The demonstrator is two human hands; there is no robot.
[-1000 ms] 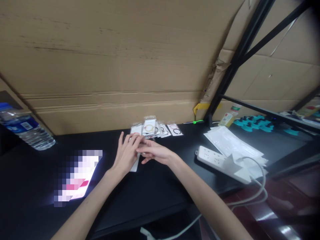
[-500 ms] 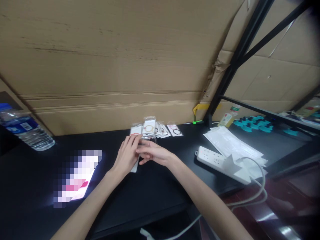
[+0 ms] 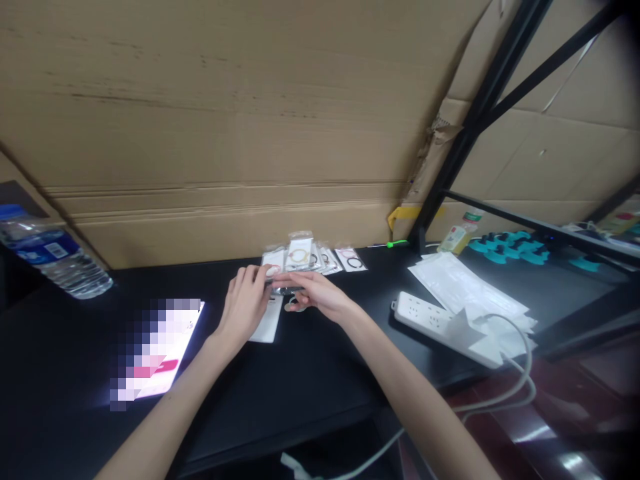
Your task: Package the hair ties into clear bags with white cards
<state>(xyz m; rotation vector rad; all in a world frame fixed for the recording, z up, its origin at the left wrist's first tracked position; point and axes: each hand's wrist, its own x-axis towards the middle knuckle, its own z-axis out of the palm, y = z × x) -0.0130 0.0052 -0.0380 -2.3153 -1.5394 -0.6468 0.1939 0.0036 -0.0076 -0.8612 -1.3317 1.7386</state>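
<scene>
My left hand point(image 3: 246, 297) and my right hand point(image 3: 320, 293) meet over the black table, fingertips almost touching. Between them is a small shiny clear plastic packet point(image 3: 287, 290), partly hidden by the fingers. The right fingers are closed on it, and a small pale loop point(image 3: 295, 305) shows under them. The left fingers are bent against the packet's left end, their tips hidden. Below the left hand a white card point(image 3: 269, 323) lies on the table. Just beyond the hands sits a pile of bagged cards with bracelets or hair ties point(image 3: 300, 255).
A lit phone or tablet point(image 3: 163, 350), partly pixelated, lies left. A water bottle point(image 3: 55, 250) leans at far left. To the right are white plastic bags point(image 3: 465, 287), a power strip point(image 3: 420, 313) with cables, a yellowish bottle point(image 3: 460, 233) and teal objects point(image 3: 510, 247). Cardboard point(image 3: 225, 133) stands behind.
My hands have drawn slightly apart, the left shifting left. More of the white card shows under the left hand, and the shiny packet and pale loop are now visible between the fingers.
</scene>
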